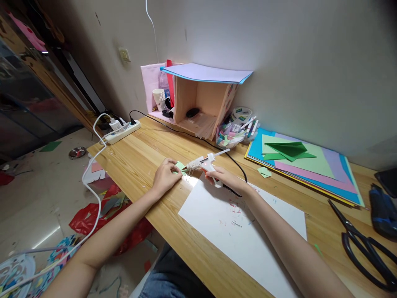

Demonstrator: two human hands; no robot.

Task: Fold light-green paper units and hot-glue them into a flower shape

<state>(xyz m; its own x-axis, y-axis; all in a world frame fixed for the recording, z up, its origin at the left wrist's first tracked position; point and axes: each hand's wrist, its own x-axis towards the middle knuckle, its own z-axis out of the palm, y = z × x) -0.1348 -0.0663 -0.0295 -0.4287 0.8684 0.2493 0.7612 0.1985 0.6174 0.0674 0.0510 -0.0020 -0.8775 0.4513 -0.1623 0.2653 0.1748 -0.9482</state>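
My right hand point(221, 176) is wrapped round the grip of a white hot glue gun point(200, 163), with a clear glue stick point(222, 152) poking out of its back. The nozzle points left and meets a small piece of light green paper point(180, 166). That paper is pinched between the fingers of my left hand point(166, 176), low over the wooden table. Part of the paper is hidden by my fingers. Under my right forearm lies a white sheet point(214, 223) with coloured marks on it.
At the back stands a cardboard box point(198, 95) with a lilac top. Markers point(251, 126), stacked coloured paper point(313, 178), a folded light green piece point(264, 172) and black scissors point(361, 240) lie to the right. A black cord point(180, 131) crosses the table from a power strip point(122, 131).
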